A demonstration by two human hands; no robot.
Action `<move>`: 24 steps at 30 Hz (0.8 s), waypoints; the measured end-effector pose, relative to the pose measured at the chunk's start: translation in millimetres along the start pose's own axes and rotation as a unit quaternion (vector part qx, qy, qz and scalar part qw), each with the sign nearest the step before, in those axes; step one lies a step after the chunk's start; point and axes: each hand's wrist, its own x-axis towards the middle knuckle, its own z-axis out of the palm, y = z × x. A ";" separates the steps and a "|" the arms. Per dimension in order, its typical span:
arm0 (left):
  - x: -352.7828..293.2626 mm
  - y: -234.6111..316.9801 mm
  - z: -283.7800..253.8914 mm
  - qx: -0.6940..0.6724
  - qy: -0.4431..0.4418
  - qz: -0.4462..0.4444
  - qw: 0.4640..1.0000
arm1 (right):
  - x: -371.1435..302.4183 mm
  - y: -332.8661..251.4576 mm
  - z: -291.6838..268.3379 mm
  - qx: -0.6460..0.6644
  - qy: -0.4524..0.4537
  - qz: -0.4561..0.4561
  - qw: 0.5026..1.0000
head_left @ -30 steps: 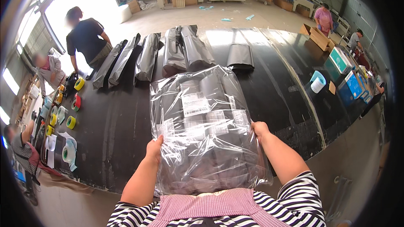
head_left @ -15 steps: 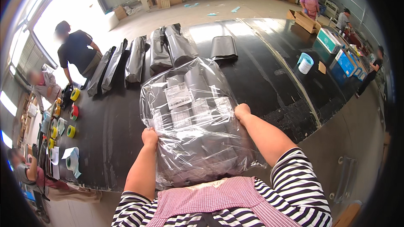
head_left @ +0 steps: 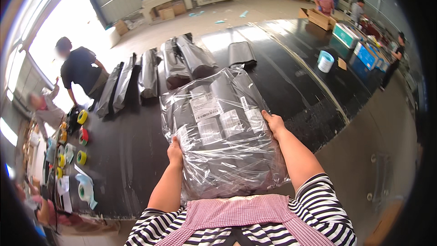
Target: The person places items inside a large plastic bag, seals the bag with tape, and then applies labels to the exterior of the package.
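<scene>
A large clear plastic bag lies in front of me at the table's near edge, packed with several dark grey rolled parcels. White labels show through its shiny film. My left hand grips its left side, thumb up along the film, the other fingers mostly hidden. Opposite it, my right hand holds the right side, thumb on top and fingers partly out of sight. Just beyond the bag is a single flat dark grey pouch.
Several dark grey packages lie in a row on the black table. Tape rolls line the left edge. A white-and-blue roll and boxes stand right. A person in dark clothes bends at the left; others work around.
The bag has turned slightly and shifted a little right with both my hands on it. My hands have moved from closed fists on the film to a hold with raised thumbs.
</scene>
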 end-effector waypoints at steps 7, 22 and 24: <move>-20.9 32.0 -26.1 -0.282 -0.207 -0.129 0.928 | -121.1 13.4 -20.1 0.149 0.053 0.006 0.987; 17.3 25.7 -74.1 -0.117 -0.294 -0.119 0.941 | -152.9 -24.8 -4.9 0.116 0.042 0.133 0.984; -2.1 50.8 -59.3 -0.081 -0.291 -0.147 0.942 | -138.7 -4.2 -52.7 0.053 0.028 0.101 0.993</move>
